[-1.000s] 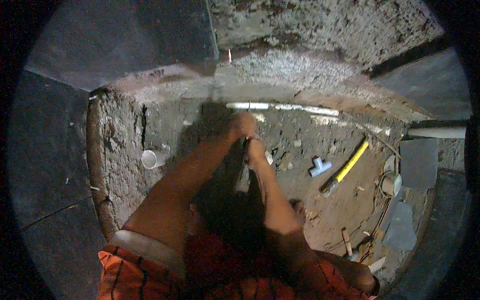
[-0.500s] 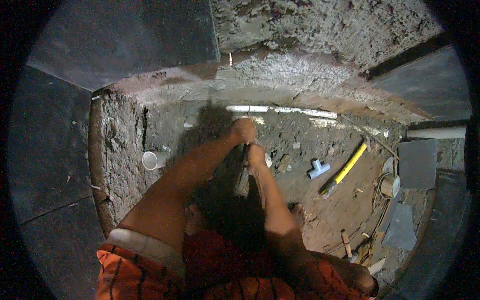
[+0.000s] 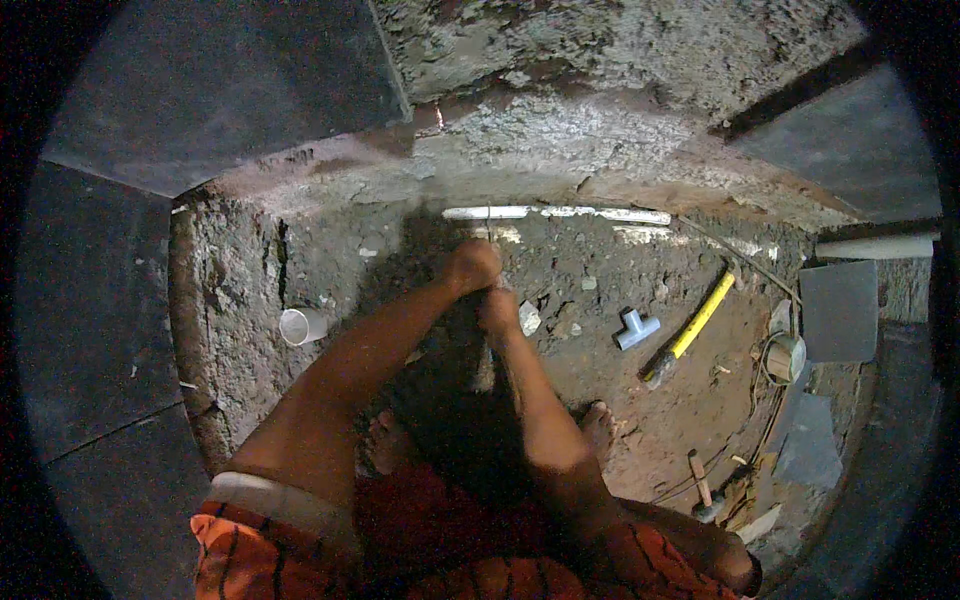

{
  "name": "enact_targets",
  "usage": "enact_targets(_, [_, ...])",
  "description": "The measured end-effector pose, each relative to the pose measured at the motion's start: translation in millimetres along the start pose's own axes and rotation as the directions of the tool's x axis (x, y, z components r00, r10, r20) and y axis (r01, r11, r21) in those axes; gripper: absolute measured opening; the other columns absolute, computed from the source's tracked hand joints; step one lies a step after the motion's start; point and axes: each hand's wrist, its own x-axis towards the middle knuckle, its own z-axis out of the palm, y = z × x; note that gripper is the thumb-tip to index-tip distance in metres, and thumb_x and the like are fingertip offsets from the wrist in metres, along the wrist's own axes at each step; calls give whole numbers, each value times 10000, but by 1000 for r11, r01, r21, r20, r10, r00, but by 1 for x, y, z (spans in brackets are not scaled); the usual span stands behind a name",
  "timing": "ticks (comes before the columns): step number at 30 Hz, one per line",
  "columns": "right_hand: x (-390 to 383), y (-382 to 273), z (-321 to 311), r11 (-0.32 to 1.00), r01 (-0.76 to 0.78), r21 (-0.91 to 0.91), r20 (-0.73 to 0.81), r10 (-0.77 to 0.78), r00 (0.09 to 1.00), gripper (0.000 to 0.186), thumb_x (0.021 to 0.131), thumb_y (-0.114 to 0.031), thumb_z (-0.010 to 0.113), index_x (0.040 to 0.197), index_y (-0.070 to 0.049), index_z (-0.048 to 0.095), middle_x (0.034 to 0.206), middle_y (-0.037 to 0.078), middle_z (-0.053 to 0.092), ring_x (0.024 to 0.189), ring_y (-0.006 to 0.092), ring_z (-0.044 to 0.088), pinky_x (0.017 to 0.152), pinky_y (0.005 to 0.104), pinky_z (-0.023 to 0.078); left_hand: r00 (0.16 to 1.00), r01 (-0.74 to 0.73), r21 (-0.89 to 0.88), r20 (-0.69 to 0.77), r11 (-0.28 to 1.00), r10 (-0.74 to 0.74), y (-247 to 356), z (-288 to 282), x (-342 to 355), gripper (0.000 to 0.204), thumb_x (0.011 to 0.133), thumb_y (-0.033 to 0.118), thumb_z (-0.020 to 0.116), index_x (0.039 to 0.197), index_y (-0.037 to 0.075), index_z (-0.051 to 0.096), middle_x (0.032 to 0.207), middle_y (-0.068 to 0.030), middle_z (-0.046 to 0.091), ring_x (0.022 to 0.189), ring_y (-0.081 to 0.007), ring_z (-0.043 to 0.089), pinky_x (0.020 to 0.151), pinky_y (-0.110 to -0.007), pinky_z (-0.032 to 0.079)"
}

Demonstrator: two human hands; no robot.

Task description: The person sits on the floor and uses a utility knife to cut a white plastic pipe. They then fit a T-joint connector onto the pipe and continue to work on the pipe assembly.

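Both my hands grip a long, thin bar (image 3: 485, 372), stacked one beyond the other along its length. My left hand (image 3: 472, 266) is closed round it farther from me, and my right hand (image 3: 500, 312) is closed just below. Past the left hand, a narrow dark end runs to the white pipe (image 3: 487, 213) set along the foot of the far wall; whether it touches the pipe I cannot tell. The near part of the bar drops into shadow between my bare feet. A pale stone (image 3: 529, 318) lies right of my right hand.
A grey pipe tee (image 3: 636, 329) and a yellow-handled tool (image 3: 702, 318) lie on the dirt at right. Beyond are a bucket-like container (image 3: 783, 358), a hammer (image 3: 701, 480) and loose grey tiles (image 3: 838, 312). An open white pipe end (image 3: 300, 326) protrudes at left. Dark tiles line the walls.
My hands have shifted slightly left, still closed on the bar. Its narrow far end now shows more clearly against the white pipe. The whole view has tilted a little.
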Motion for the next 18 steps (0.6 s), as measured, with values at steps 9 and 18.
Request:
enact_targets(9, [29,65,-16,674,142,-725,282,102,954,498,990,-400,502,1176,23,687,1046,260,731,957,473,691,836,539,536,954,202,-248,270,947,-133,3,11,26,140,697,241,672,623,123,669,653,-124,608,640,-355,610,596,-452,509])
enact_targets(18, [-2,31,-12,958,36,-284,-20,-44,999,488,1006,-368,506,1248,31,649,1160,274,698,1085,462,657,906,531,519,957,171,-403,-149,899,-249,10,9,-3,188,755,228,665,624,99,625,679,-141,606,663,-374,614,609,-481,502])
